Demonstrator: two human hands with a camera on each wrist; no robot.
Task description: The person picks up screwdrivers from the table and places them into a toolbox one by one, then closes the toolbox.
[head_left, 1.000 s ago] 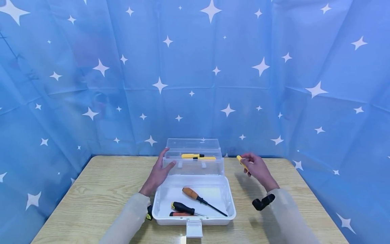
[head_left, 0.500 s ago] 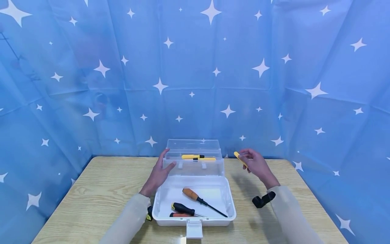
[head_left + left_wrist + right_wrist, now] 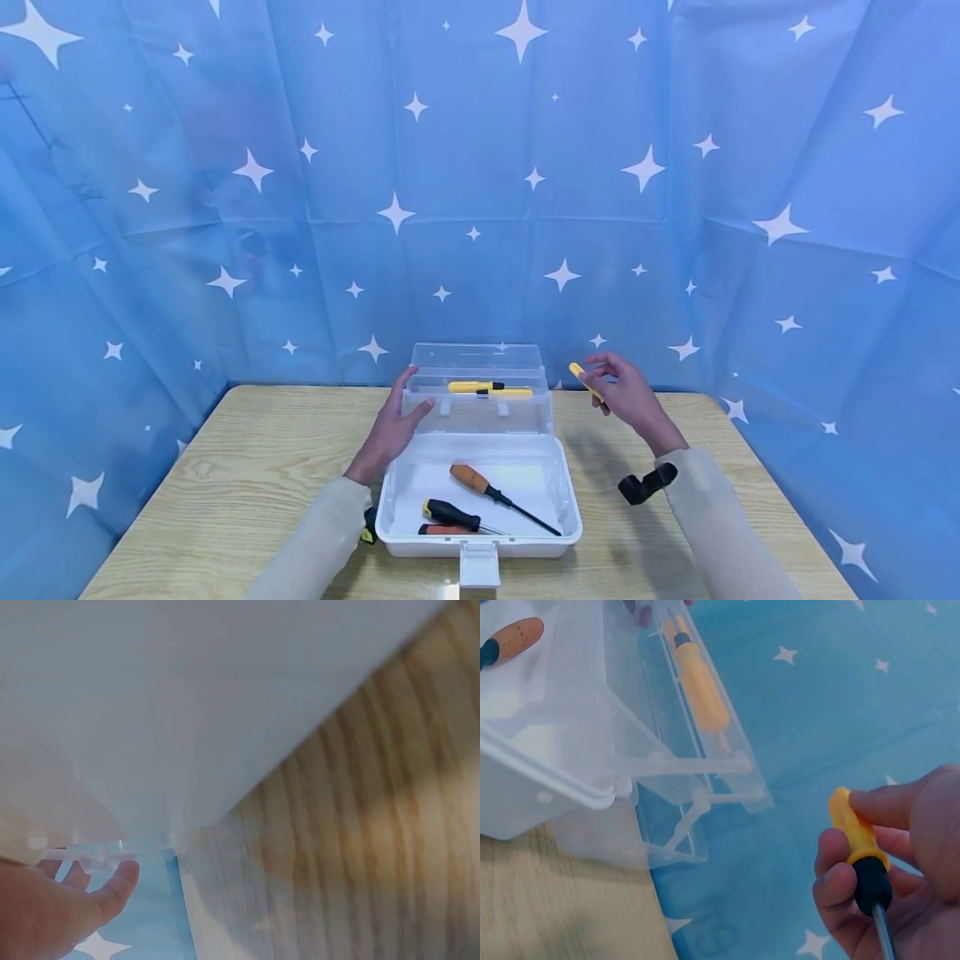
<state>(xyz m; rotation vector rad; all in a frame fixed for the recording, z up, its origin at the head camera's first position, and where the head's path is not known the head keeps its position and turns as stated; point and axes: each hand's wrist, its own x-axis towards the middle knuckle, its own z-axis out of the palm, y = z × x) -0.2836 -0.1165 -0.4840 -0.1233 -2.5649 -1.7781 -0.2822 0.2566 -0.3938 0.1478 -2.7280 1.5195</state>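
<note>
A white toolbox point(image 3: 480, 546) lies opened on the table with its clear tray point(image 3: 457, 421) raised behind it. My left hand point(image 3: 388, 429) holds the left side of the clear tray, thumb in front; its other fingers are partly hidden behind the plastic. To the right of the toolbox, in the air, my right hand point(image 3: 628, 396) pinches a yellow screwdriver point(image 3: 847, 817) by its handle, the black collar and metal shank pointing back toward the wrist. More yellow screwdrivers point(image 3: 471, 387) lie in the raised tray. An orange-handled screwdriver point(image 3: 471, 478) and a black-and-yellow screwdriver point(image 3: 450, 512) rest in the toolbox.
A red-handled tool point(image 3: 442, 529) lies partly covered at the toolbox's front. The toolbox's white latch point(image 3: 478, 568) hangs down its front. A black-and-yellow object point(image 3: 368, 527) sits beside the left sleeve. A blue star-patterned curtain point(image 3: 480, 150) stands behind the wooden table point(image 3: 247, 467).
My right hand has risen and moved slightly left, carrying the yellow screwdriver toward the tray. The left hand has stayed on the tray.
</note>
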